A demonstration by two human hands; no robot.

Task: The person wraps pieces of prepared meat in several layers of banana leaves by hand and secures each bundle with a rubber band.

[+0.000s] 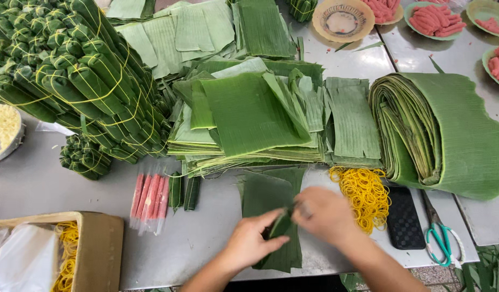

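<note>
Head view looks straight down on your metal table (38, 184), and both your hands meet near its front edge. Your left hand (250, 241) is closed around a small dark green leaf roll (281, 224), fingers curled beneath it. Your right hand (324, 214) is blurred, and it pinches the upper end of that same roll from the other side. The roll sits over a few loose dark leaf pieces (265, 194) lying flat on the table beneath your hands.

Just to the right of your right hand lies a heap of yellow rubber bands (364, 193), then a black phone (403, 218) and green-handled scissors (443, 241). Left of your hands lie a few pink sticks in clear wrap (149, 197), with two finished green rolls (183, 192) beside them. A cardboard box (98, 249) stands at the front left corner.

Behind your hands spread stacks of cut banana leaves (249, 113), with a thick folded leaf bundle (438, 130) to the right. A large pile of tied green rolls (76, 75) fills the back left. Bowls of pink meat pieces (436, 20) stand at the back right.
</note>
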